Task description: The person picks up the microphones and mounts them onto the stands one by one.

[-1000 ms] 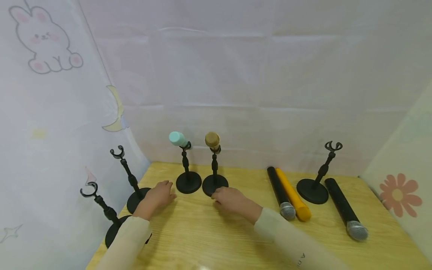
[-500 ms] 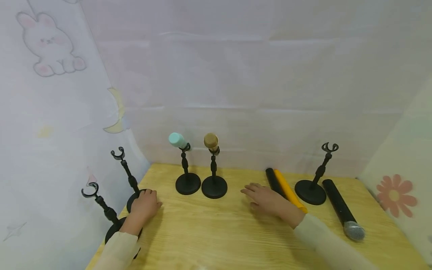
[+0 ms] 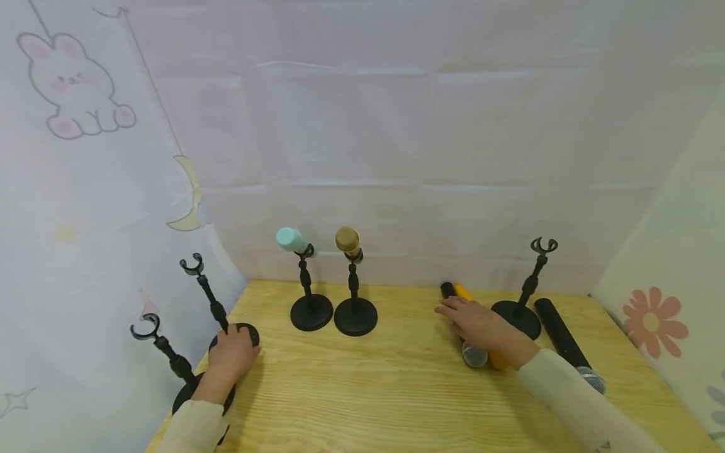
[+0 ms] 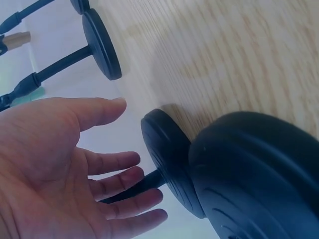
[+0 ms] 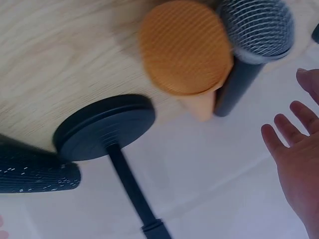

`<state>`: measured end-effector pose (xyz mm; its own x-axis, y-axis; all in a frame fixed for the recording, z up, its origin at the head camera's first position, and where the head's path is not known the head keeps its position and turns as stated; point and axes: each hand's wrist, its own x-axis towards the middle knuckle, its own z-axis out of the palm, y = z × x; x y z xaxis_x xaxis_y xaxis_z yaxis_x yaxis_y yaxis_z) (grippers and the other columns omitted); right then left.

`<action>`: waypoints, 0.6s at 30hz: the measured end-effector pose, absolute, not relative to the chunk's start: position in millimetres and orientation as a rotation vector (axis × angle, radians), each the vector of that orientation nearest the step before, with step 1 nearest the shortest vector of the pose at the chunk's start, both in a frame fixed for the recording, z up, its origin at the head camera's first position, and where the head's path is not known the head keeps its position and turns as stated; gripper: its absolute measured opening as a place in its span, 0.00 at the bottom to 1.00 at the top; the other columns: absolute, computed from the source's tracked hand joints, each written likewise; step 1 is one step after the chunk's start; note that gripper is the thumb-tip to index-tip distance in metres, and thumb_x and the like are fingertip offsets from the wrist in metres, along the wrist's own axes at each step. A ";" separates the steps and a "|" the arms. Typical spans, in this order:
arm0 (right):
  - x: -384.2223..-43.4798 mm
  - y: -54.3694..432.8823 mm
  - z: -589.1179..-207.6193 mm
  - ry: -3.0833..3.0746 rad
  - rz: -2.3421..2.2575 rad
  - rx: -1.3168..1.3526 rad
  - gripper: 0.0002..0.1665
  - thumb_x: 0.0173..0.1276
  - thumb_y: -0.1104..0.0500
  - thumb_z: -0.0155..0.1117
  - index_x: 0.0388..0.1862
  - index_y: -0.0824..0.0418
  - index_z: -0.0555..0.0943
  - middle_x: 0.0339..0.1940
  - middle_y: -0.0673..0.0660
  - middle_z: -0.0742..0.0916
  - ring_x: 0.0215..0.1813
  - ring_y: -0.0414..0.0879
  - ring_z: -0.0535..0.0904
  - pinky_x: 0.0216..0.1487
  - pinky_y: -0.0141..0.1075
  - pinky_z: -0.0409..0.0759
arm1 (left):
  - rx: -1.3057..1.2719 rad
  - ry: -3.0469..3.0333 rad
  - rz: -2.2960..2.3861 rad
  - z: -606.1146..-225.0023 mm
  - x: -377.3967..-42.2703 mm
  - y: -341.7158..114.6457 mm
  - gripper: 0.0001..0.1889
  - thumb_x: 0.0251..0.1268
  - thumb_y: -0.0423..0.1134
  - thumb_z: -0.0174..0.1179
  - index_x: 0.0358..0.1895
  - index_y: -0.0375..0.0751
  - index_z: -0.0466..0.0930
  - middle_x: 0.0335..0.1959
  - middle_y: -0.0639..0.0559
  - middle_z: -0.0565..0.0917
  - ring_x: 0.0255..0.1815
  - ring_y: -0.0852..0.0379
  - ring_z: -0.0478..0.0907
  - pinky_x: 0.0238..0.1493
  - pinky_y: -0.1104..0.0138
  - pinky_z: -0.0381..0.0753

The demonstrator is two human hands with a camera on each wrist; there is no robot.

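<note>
The left hand [image 3: 231,352], fingers loose and holding nothing, is beside a stand [image 3: 218,311] that its broad base [image 3: 250,332] likely keeps upright, while the right hand [image 3: 481,327], equally loose and empty, is over a black microphone [image 3: 474,356] and an orange microphone [image 5: 184,50] lying on the bench [image 3: 362,390], presumably because no stand holds them.

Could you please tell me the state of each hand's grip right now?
Left hand: open, holding nothing, near a black stand.
Right hand: open, holding nothing, near the orange microphone.
</note>
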<state>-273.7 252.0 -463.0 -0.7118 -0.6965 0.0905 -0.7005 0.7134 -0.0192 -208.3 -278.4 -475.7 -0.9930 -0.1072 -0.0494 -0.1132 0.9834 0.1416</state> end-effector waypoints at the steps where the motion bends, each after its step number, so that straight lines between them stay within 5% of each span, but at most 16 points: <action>1: -274.7 254.9 -463.4 -2.842 0.060 1.144 0.27 0.73 0.67 0.63 0.70 0.62 0.74 0.69 0.66 0.76 0.68 0.65 0.73 0.61 0.59 0.77 | -0.183 3.090 0.229 -475.8 -207.9 -278.7 0.32 0.71 0.44 0.64 0.61 0.15 0.69 0.61 0.16 0.66 0.62 0.17 0.64 0.51 0.34 0.78; 11: -284.3 272.9 -467.4 -2.915 0.015 1.088 0.27 0.71 0.70 0.63 0.69 0.63 0.75 0.70 0.67 0.75 0.68 0.66 0.72 0.63 0.60 0.75 | -0.244 3.086 0.236 -479.6 -206.6 -285.4 0.34 0.72 0.44 0.62 0.62 0.11 0.64 0.54 0.10 0.66 0.54 0.16 0.69 0.51 0.35 0.77; 18: -291.7 278.3 -472.3 -2.966 -0.019 1.073 0.25 0.73 0.73 0.56 0.68 0.63 0.76 0.71 0.67 0.75 0.70 0.66 0.70 0.64 0.60 0.75 | -0.280 3.019 0.288 -478.8 -207.3 -290.0 0.33 0.73 0.42 0.60 0.67 0.16 0.62 0.58 0.10 0.64 0.59 0.15 0.65 0.53 0.33 0.75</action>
